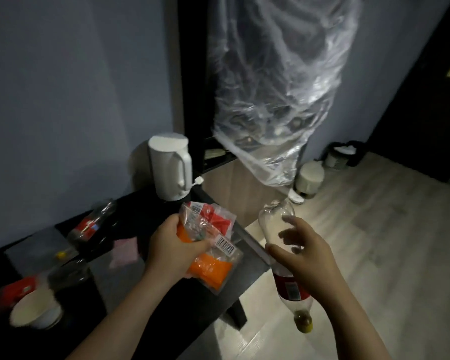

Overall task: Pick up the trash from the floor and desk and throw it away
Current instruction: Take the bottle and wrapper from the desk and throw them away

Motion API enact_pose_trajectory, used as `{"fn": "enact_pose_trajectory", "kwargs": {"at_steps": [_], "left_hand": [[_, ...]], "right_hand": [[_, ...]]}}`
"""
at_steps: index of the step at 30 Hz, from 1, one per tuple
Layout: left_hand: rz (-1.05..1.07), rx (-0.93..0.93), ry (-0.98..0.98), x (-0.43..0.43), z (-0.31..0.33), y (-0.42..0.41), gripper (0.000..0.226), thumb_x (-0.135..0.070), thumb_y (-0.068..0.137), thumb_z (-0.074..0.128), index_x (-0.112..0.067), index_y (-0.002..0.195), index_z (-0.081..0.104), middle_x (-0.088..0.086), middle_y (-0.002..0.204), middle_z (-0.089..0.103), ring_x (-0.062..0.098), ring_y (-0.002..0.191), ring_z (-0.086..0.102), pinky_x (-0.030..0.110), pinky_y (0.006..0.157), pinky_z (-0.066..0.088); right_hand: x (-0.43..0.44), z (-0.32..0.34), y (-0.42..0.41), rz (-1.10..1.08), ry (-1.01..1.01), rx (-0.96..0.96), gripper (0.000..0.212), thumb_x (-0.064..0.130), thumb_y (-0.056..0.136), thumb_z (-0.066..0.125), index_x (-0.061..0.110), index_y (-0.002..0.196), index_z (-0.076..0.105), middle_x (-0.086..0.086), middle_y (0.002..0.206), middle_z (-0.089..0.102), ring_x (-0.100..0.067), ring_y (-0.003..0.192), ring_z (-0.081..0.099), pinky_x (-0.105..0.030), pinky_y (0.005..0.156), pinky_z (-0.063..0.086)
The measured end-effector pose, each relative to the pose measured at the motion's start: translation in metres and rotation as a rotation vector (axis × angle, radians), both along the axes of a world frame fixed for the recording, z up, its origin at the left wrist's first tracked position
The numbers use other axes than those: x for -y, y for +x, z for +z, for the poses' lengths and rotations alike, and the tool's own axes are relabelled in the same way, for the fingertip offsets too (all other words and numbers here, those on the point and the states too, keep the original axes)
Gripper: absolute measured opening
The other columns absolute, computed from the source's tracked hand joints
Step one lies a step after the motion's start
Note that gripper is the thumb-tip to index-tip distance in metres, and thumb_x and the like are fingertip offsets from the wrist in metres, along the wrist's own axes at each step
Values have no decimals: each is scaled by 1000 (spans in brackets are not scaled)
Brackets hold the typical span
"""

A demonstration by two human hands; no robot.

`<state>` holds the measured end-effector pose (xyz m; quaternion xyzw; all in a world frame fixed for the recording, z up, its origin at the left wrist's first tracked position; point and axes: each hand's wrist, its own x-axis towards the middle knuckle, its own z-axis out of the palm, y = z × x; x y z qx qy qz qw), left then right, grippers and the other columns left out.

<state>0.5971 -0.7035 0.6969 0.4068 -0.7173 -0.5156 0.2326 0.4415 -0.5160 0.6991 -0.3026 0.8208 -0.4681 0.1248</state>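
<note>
left grip (174, 245): fingers clamped on a bunch of wrappers (213, 245).
wrappers: crumpled clear plastic with orange and red print and barcode stickers, held above the table's near edge.
right grip (304, 253): thumb and curled fingers closed loosely round a bottle (273, 222).
bottle: clear, red label, held upside down with its yellow cap lowest, over the floor (374, 229), just beside the table's corner.
table (130, 216): black, along the blue wall.
kettle (170, 167): white, upright at the table's far end.
second bottle (91, 224): lying on its side on the table, red label.
bowl (34, 310): white, at the table's near left, a red packet (16, 289) just beside it.
tub (309, 178): pale, on the pale wood floor by the wall.
plastic cover (278, 87): clear, hanging over dark clothes beyond the table.
</note>
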Motion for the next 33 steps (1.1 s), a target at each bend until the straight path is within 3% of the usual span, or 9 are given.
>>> {"fn": "enact_pose_trajectory", "kwargs": {"at_steps": [2, 5, 10, 16, 19, 21, 25, 31, 33], "left_hand": [[-57, -33, -21, -14, 9, -32, 45, -22, 57, 89, -29, 90, 60, -5, 90, 68, 11, 85, 65, 29, 68, 52], [-147, -53, -13, -26, 17, -77, 48, -22, 56, 90, -30, 93, 60, -4, 93, 69, 14, 87, 66, 39, 76, 56], [-289, -66, -44, -33, 16, -158, 46, -27, 56, 89, -30, 91, 59, -7, 89, 68, 9, 83, 66, 34, 72, 55], [-429, -144, -18, -21, 20, -264, 45, -27, 57, 89, -32, 90, 58, -6, 88, 68, 10, 83, 66, 28, 66, 52], [-478, -171, -8, -17, 25, -315, 46, -25, 57, 89, -35, 88, 57, -10, 86, 67, 5, 81, 64, 21, 60, 47], [-505, -185, -5, -16, 27, -347, 44, -24, 57, 89, -35, 86, 57, -12, 85, 67, 5, 80, 64, 24, 62, 50], [-546, -193, -35, -19, 30, -403, 43, -27, 57, 89, -32, 86, 58, -10, 87, 67, 7, 81, 64, 27, 64, 51], [-560, -201, -55, -29, 24, -490, 42, -31, 54, 89, -30, 86, 61, -6, 83, 70, 12, 79, 67, 35, 63, 56], [-555, -196, -84, -37, 21, -523, 41, -33, 54, 88, -31, 83, 61, -7, 80, 70, 9, 76, 66, 31, 62, 54]], "right_hand": [[-23, 8, -22, -91, -45, -10, 57, 39, 69, 77, 43, 119, 51, 11, 96, 63, -1, 93, 60, -19, 74, 47], [-50, 15, -53, -199, -83, -7, 56, 43, 68, 77, 45, 117, 52, 11, 93, 62, -3, 85, 62, -21, 69, 48], [-70, 21, -106, -334, -102, -13, 52, 44, 68, 77, 48, 113, 49, 13, 94, 60, 5, 74, 62, -9, 52, 43], [-70, 39, -177, -479, -28, -90, 57, 51, 69, 74, 47, 119, 46, 14, 93, 59, 0, 78, 60, -12, 60, 41], [-70, 47, -210, -547, 14, -106, 60, 48, 70, 76, 40, 123, 49, 16, 88, 59, 7, 75, 60, -7, 56, 40], [-70, 49, -233, -594, 22, -116, 61, 47, 70, 76, 39, 124, 50, 19, 87, 58, 14, 75, 58, -6, 54, 38], [-73, 49, -275, -637, 39, -116, 63, 49, 70, 75, 38, 126, 49, 13, 87, 61, 1, 76, 60, -9, 59, 39], [-87, 39, -355, -674, 22, -83, 62, 53, 69, 75, 42, 124, 48, 13, 88, 63, 5, 77, 61, -9, 59, 40], [-95, 34, -389, -674, 4, -62, 61, 53, 69, 75, 42, 123, 49, 11, 88, 64, 8, 78, 60, -9, 60, 40]]}}
